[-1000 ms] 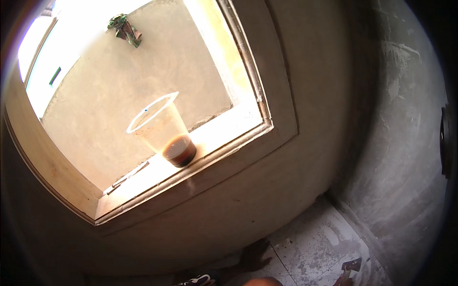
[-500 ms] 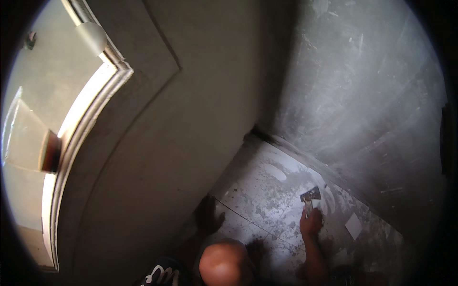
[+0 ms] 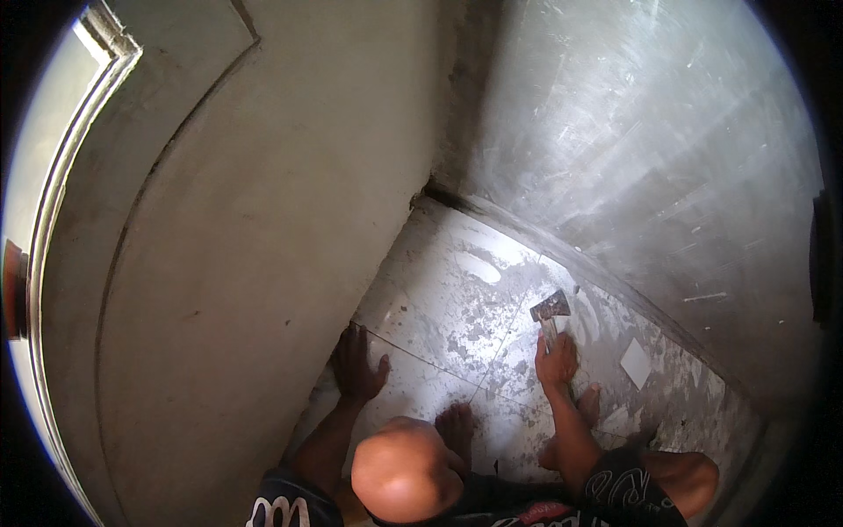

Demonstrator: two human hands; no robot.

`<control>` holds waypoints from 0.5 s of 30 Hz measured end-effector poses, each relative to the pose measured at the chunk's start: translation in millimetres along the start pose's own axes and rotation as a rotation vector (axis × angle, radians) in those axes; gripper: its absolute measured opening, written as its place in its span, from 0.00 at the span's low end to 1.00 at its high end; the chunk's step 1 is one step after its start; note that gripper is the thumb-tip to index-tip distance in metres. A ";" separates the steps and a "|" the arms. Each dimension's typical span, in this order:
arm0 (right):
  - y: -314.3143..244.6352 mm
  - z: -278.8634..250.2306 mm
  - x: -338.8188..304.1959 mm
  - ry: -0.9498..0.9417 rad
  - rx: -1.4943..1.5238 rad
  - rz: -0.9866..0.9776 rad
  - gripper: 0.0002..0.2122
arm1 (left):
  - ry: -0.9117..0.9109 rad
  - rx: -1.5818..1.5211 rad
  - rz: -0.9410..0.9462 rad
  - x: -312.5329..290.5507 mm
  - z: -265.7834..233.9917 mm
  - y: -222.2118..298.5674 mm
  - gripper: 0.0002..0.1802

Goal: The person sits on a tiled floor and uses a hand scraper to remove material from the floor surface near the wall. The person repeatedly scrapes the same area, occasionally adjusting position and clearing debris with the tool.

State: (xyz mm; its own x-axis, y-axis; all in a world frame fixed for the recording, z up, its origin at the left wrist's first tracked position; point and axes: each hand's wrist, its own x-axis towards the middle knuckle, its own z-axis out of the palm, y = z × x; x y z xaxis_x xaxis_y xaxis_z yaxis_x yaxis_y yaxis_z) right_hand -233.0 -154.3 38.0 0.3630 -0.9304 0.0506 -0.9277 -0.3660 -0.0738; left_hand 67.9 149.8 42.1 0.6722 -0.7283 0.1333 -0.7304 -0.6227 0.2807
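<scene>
My right hand [image 3: 556,360] is wrapped round the pale handle of a small hatchet [image 3: 551,306], which has a dark metal head. The hatchet is low over the smeared floor tiles [image 3: 439,281], its head pointing away from me. Whether the head touches the floor, I cannot tell. At the foot of the left wall, my left hand [image 3: 358,369] lies open with its thumb spread, resting near a tile joint. It holds nothing.
A plain wall [image 3: 237,220] rises close on the left, and a grey scuffed wall [image 3: 650,132] on the right. They meet in a dark corner. A white square piece [image 3: 635,364] lies right of the hatchet. My bent knee [image 3: 408,470] and bare foot [image 3: 455,426] are between my arms.
The view has shifted, so the floor, walls and both hands appear higher and further left. The picture is brighter. The right hand keeps its hold on the hatchet, and the left stays by the wall.
</scene>
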 end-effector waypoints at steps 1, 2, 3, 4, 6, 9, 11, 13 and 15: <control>-0.5 -0.3 -0.3 0.001 0.001 0.001 0.26 | -0.009 0.001 -0.001 1.5 -1.6 -0.2 0.46; 2.4 1.2 0.8 0.004 -0.001 -0.010 0.26 | -0.003 -0.006 0.000 1.7 -1.2 0.1 0.47; 7.3 3.5 3.0 0.007 -0.001 -0.022 0.26 | 0.003 -0.011 0.000 1.9 0.0 1.4 0.47; 9.3 5.4 4.6 0.009 -0.001 -0.035 0.27 | 0.008 -0.016 0.001 2.1 0.2 2.5 0.47; -14.3 2.1 6.8 -0.050 0.132 0.083 0.26 | 0.015 -0.009 0.003 2.0 -1.8 -1.6 0.47; -73.7 -6.6 12.1 0.030 0.548 0.133 0.25 | 0.018 -0.017 0.008 2.8 2.6 -2.0 0.47; -134.9 -23.9 10.4 0.006 0.805 0.178 0.25 | 0.013 -0.020 0.018 0.9 1.6 -3.9 0.47; -189.4 -41.0 18.5 -0.154 0.956 0.219 0.24 | 0.019 -0.055 0.035 6.7 6.5 4.0 0.47; -260.0 -31.3 10.4 -0.321 1.217 0.219 0.24 | -0.016 0.040 0.006 -3.7 -4.6 -15.1 0.47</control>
State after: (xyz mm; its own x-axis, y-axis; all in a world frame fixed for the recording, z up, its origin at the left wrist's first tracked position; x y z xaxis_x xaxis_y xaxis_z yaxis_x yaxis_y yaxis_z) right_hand 9.2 -68.1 88.9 0.3758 -0.8742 -0.3076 -0.3544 0.1711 -0.9193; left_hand 77.0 163.2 41.7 0.6658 -0.7365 0.1197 -0.7390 -0.6287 0.2420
